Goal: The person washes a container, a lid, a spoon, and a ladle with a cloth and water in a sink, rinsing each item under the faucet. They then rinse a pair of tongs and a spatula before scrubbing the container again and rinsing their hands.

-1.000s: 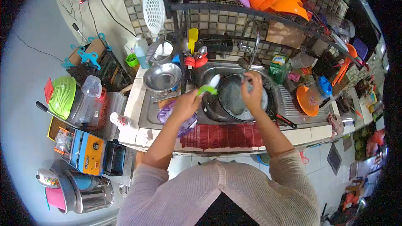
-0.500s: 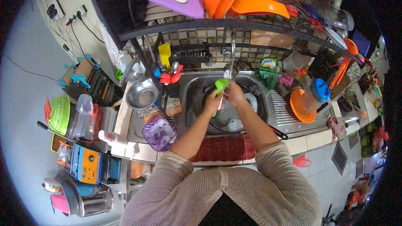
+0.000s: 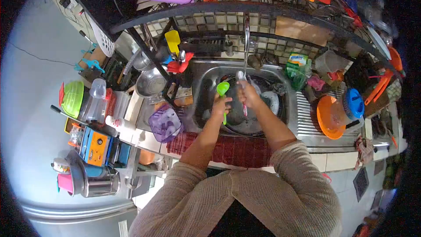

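Note:
My left hand (image 3: 219, 106) is closed around a bright green spoon (image 3: 222, 88), its bowl up and its handle end showing below the hand. Beside it, my right hand (image 3: 250, 96) grips a second spoon with a white head (image 3: 240, 75) and a pinkish handle below the fist. That white head is at the stream under the faucet (image 3: 247, 39). Both hands are over the metal sink (image 3: 198, 101), apart from each other. Under them lies a large dark round pan (image 3: 232, 129) with soapy water and suds.
Left of the sink are a purple basket (image 3: 165, 125) with suds and a metal bowl (image 3: 150, 83). To the right stand a green detergent pouch (image 3: 297, 70), an orange plate (image 3: 330, 120) and a blue-lidded jug (image 3: 353, 104). A dark rack bar (image 3: 272, 8) crosses above.
My hands have moved apart, each with its own spoon. The right hand's spoon has come to the faucet stream. The view has shifted slightly.

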